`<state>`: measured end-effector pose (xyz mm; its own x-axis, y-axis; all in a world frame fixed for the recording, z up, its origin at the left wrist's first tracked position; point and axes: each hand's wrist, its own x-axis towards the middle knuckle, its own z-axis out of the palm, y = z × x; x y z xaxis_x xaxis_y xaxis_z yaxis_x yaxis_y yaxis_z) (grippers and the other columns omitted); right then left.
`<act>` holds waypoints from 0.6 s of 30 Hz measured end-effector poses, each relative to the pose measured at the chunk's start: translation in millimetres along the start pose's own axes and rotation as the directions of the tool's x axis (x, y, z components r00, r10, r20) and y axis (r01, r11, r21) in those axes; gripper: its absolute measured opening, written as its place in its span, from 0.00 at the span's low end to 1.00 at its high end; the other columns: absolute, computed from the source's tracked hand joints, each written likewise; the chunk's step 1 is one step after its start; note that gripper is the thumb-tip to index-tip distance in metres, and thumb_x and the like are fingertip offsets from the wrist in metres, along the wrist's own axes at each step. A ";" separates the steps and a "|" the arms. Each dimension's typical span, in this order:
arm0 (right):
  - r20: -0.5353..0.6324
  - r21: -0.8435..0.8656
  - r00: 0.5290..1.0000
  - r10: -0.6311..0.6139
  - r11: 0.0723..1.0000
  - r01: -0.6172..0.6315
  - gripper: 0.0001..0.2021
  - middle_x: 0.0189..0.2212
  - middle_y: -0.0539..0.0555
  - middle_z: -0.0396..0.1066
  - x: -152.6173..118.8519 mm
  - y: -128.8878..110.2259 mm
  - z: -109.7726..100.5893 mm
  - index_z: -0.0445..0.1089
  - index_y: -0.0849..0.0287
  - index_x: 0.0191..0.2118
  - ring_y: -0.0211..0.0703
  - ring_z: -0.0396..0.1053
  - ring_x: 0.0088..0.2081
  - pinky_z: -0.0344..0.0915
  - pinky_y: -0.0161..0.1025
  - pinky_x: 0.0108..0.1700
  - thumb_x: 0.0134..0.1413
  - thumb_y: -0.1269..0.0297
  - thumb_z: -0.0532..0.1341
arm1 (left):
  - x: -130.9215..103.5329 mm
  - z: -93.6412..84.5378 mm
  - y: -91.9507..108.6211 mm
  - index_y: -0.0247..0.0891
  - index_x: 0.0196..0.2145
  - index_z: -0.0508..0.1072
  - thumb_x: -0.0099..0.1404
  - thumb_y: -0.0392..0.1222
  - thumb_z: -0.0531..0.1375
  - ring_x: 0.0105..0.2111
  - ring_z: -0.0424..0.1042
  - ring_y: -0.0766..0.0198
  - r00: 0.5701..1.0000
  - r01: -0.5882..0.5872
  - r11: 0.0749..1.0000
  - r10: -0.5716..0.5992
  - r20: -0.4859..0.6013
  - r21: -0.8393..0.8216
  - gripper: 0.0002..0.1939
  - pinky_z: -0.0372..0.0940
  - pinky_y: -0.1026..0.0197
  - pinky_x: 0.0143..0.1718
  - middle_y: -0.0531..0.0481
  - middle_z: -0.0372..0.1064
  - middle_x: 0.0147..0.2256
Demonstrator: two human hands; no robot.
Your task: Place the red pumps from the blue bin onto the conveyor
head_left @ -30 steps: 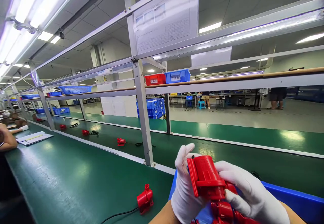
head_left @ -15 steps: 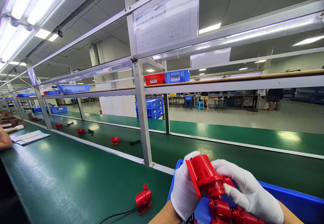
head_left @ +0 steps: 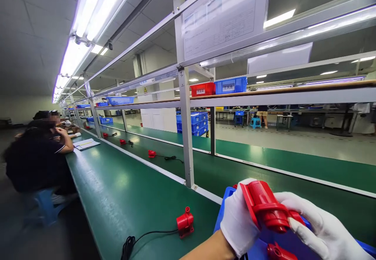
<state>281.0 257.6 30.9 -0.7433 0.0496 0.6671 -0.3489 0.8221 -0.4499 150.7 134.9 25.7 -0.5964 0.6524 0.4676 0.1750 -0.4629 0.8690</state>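
Both white-gloved hands hold a small red water pump (head_left: pixel 266 207) over a blue bin (head_left: pixel 223 209). My left hand (head_left: pixel 239 222) is wrapped round its base and body from the left; some fingers are hidden behind it. On the other side, my right hand (head_left: pixel 317 222) pinches the short side spout between thumb and fingers. Below them, another red pump (head_left: pixel 280 252) lies in the bin, partly cut off by the frame. To the left, a similar pump (head_left: pixel 185 224) stands on the green bench (head_left: pixel 126 201), with its black cable (head_left: pixel 129 246) coiled nearby.
A metal post (head_left: pixel 187 134) rises behind the bench and carries a shelf with a red box (head_left: pixel 202 89) and a blue box (head_left: pixel 231 85). Several cabled pumps lie along the green strip behind the rail. At far left a person (head_left: pixel 38 150) sits beside papers (head_left: pixel 86 144).
The view has swung left, so the bench and post appear farther right and the seated person shows more fully. Both hands still hold the pump, now tilted slightly differently.
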 end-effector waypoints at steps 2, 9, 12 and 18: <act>-0.015 -0.037 1.000 -0.023 0.999 0.023 0.13 0.50 0.53 0.72 2.5 1.2 0.5 0.66 0.46 0.53 0.43 0.73 0.48 0.72 0.29 0.48 0.64 0.59 0.56 | 0.4 -1.7 -0.1 0.37 0.34 0.70 0.62 0.37 0.60 0.29 0.62 0.65 0.999 -0.023 0.999 0.022 0.034 0.022 0.02 0.64 0.62 0.36 0.52 0.65 0.28; -0.025 -0.113 1.000 -0.010 0.994 0.007 0.11 0.50 0.54 0.72 4.8 5.8 0.1 0.69 0.50 0.49 0.41 0.74 0.47 0.71 0.28 0.48 0.64 0.55 0.56 | 3.6 -5.2 -11.1 0.37 0.32 0.67 0.63 0.38 0.58 0.30 0.62 0.66 0.996 -0.061 0.995 0.056 0.069 0.079 0.03 0.63 0.64 0.36 0.52 0.64 0.29; -0.004 -0.109 0.999 0.040 0.993 -0.040 0.14 0.50 0.55 0.72 2.0 11.3 2.5 0.69 0.52 0.49 0.43 0.73 0.48 0.70 0.30 0.49 0.64 0.53 0.55 | 7.0 -4.9 -15.3 0.37 0.30 0.66 0.62 0.38 0.59 0.30 0.63 0.66 0.997 -0.053 0.991 0.046 0.057 0.122 0.05 0.64 0.63 0.36 0.52 0.64 0.28; 0.022 -0.076 0.961 0.277 0.958 -0.275 0.20 0.49 0.55 0.72 1.4 17.6 4.9 0.69 0.54 0.49 0.45 0.72 0.47 0.69 0.35 0.49 0.64 0.46 0.52 | 12.7 -2.6 -24.0 0.37 0.36 0.70 0.66 0.45 0.56 0.32 0.69 0.63 1.000 0.013 0.984 -0.011 -0.015 0.179 0.09 0.68 0.61 0.38 0.49 0.69 0.30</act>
<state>271.1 269.3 21.0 -0.8232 0.2631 0.5031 -0.0866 0.8176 -0.5693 136.9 152.8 10.4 -0.6099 0.6485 0.4556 0.3045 -0.3391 0.8901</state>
